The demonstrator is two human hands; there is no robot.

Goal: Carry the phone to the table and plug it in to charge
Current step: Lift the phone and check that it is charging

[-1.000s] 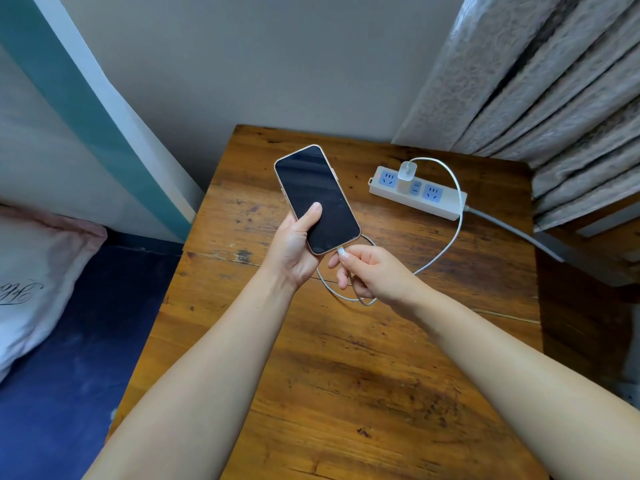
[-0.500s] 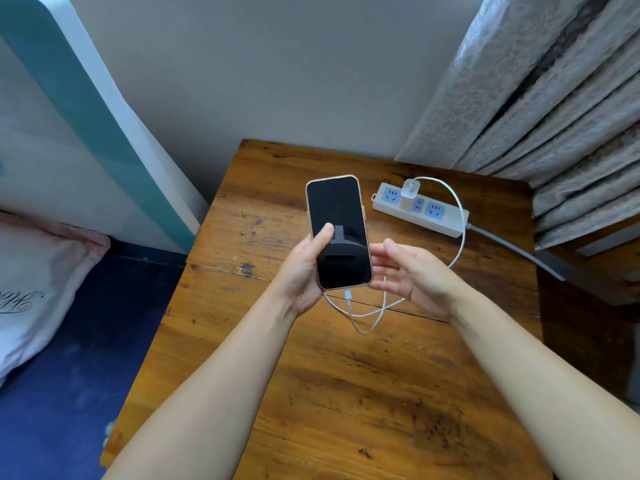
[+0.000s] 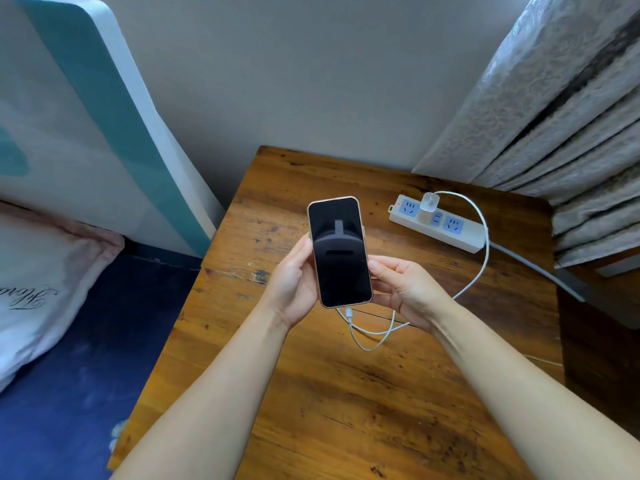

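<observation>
A phone [image 3: 340, 252] with a dark screen and gold edge is held upright over the wooden table [image 3: 346, 393]. My left hand [image 3: 292, 282] grips its left side. My right hand [image 3: 401, 289] holds its right side from beneath. A white cable [image 3: 479, 268] is plugged into the phone's bottom end, loops on the table and runs up to a white charger [image 3: 428, 206]. The charger sits in a white power strip [image 3: 438, 223] at the table's back right.
A bed with a blue sheet [image 3: 69, 393] and a pale pillow [image 3: 41, 278] lies left of the table, with a white and teal headboard [image 3: 104, 116] behind. Grey curtains [image 3: 561, 116] hang at the right. The strip's grey cord [image 3: 540, 271] runs off the table's right edge.
The cable plug went into the phone's bottom. My right hand left the plug and moved up to the phone's right side. The phone turned upright and shifted right.
</observation>
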